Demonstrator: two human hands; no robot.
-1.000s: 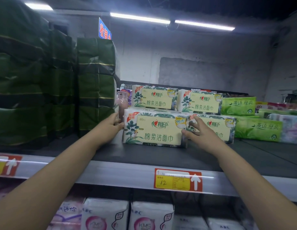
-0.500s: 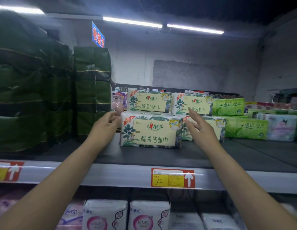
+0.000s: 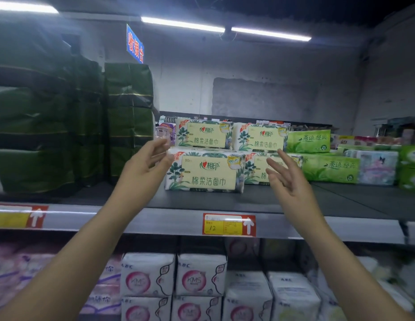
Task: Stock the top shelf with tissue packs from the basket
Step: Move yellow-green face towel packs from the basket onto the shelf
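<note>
Nearest, low in view: white packs [image 3: 202, 278] in rows on the lower shelf, more of them left and right but blurred. Above them, a red-and-yellow price tag [image 3: 229, 224] marked "12", with a white arrow, sat on the front lip of the top shelf [image 3: 354, 198].

Both forearms reached up from the bottom corners. Left hand [image 3: 144, 163]: fingers loosely curled, holding nothing, just beside the left end of the front pack [image 3: 206, 174]; could not tell whether the fingertips touched it. Right hand [image 3: 287, 179]: fingers straight and spread, holding nothing, raised in front of the second pack [image 3: 255, 167] and hiding part of it.

Front pack lay flat near the shelf's front edge, cream label facing out. Second pack was just to its right and slightly farther back. Two rear packs [image 3: 203, 135] of the same design showed higher and farther; stacked or only behind, unclear.

Right of these: light green packs [image 3: 329, 167]. Far left: tall dark bundles [image 3: 127, 112]. Beyond: a grey wall, a blue sign [image 3: 135, 44], and tube lights [image 3: 225, 30] overhead.
</note>
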